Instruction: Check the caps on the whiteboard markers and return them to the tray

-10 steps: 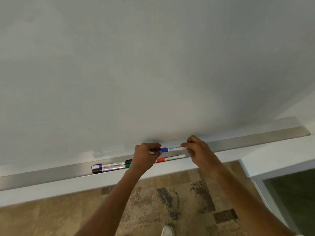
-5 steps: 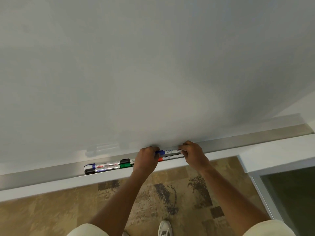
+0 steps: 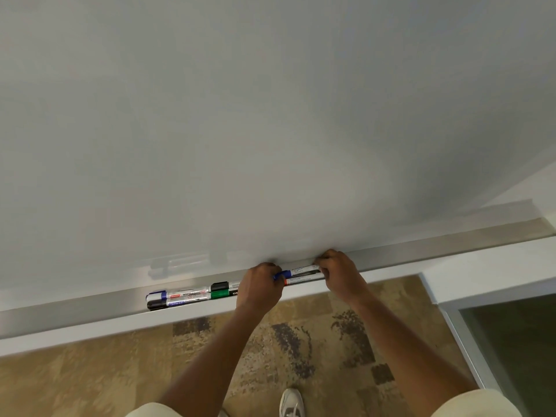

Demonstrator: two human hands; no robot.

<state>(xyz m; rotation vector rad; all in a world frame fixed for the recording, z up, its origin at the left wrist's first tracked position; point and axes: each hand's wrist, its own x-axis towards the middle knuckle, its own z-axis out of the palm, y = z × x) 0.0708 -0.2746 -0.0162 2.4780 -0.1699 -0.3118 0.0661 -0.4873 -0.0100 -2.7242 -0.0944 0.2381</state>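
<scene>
White-barrelled whiteboard marker with blue cap (image 3: 296, 271): held level, lengthwise over the long brushed-metal marker tray (image 3: 75, 308), at or just above tray level; whether it touches the tray cannot be told. Blue cap end points left, printed label faces up.

Left hand (image 3: 260, 285): fingers curled shut around the blue cap end, knuckles toward camera. Right hand (image 3: 338, 273): fingertips pinched on the marker's opposite end. Both hands are grasping the same marker.

Directly beneath it in the tray: a second white marker with a red band (image 3: 301, 279), lying flat, parallel, left end hidden behind the left hand.

Left of the left hand, four more markers lie in the tray in two rows. Back row: white marker with blue cap and red label (image 3: 177, 294), then a black-capped marker (image 3: 221, 286). Front row: white marker with black cap (image 3: 174, 303), then a green-capped marker (image 3: 221, 294). The pairs lie touching side by side.

The tray runs along the bottom edge of the blank grey-white whiteboard (image 3: 270, 115). Below: patterned tan and dark carpet (image 3: 301, 341), one white shoe (image 3: 290, 401), cream short sleeves at the frame's bottom.
</scene>
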